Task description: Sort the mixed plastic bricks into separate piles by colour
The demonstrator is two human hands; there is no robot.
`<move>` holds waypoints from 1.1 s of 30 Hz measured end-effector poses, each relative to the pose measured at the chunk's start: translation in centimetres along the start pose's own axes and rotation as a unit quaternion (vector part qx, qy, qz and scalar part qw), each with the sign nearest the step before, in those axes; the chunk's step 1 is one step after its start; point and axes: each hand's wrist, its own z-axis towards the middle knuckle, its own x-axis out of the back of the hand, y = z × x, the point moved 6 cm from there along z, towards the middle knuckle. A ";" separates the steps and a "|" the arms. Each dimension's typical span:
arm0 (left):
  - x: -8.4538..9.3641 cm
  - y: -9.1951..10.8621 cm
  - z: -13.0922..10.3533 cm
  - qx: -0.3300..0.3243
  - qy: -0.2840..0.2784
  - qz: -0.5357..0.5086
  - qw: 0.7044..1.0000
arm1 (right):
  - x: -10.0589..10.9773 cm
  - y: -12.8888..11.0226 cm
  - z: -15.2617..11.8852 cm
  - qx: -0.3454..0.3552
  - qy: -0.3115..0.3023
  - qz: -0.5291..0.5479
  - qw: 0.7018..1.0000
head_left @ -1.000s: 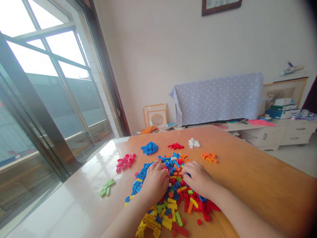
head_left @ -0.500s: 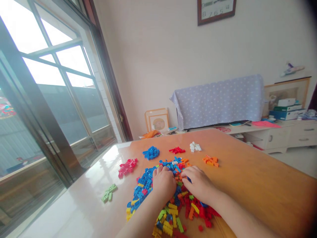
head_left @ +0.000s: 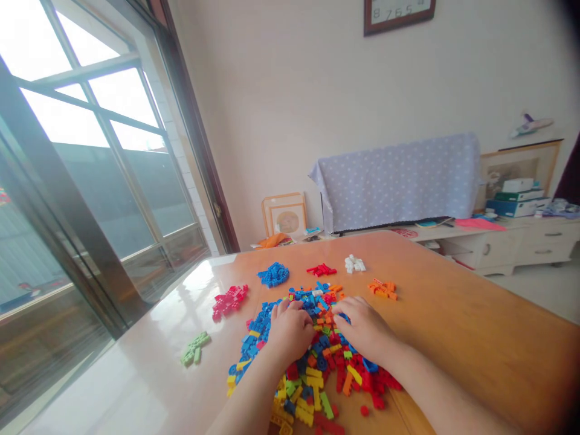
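A large mixed pile of toy building bricks lies on the table, blue on its left and far side, red at the right, yellow and green towards me. My left hand rests palm down on the blue bricks, its fingers spread and slightly bent. On the pile's right side, my right hand is also palm down, fingers apart and touching bricks near some orange and blue ones. The hands cover part of the pile, and what lies under the palms is hidden.
Around the pile sit small single-colour groups: light green bricks, pink bricks, blue bricks, red bricks, white bricks and orange bricks. The wooden table ends before a low white cabinet.
My left hand has shifted a little left, widening the gap between my hands and showing more bricks there. The view has tilted slightly.
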 end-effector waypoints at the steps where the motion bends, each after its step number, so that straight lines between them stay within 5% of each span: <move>1: -0.1 0.1 0.0 -0.001 0.009 0.002 1.000 | -0.1 -0.2 0.0 0.002 -0.001 0.002 1.000; 7: -0.7 0.5 0.1 0.003 0.030 0.011 0.999 | 0.0 -1.5 -0.2 0.019 -0.006 0.010 1.000; 18: -0.5 -0.5 0.2 0.022 -0.040 0.000 0.999 | -0.3 -1.1 -0.3 0.019 -0.005 0.021 1.000; 33: 0.1 0.3 -0.3 -0.007 -0.003 -0.026 1.000 | -0.7 -0.6 -0.5 0.022 -0.019 0.014 0.999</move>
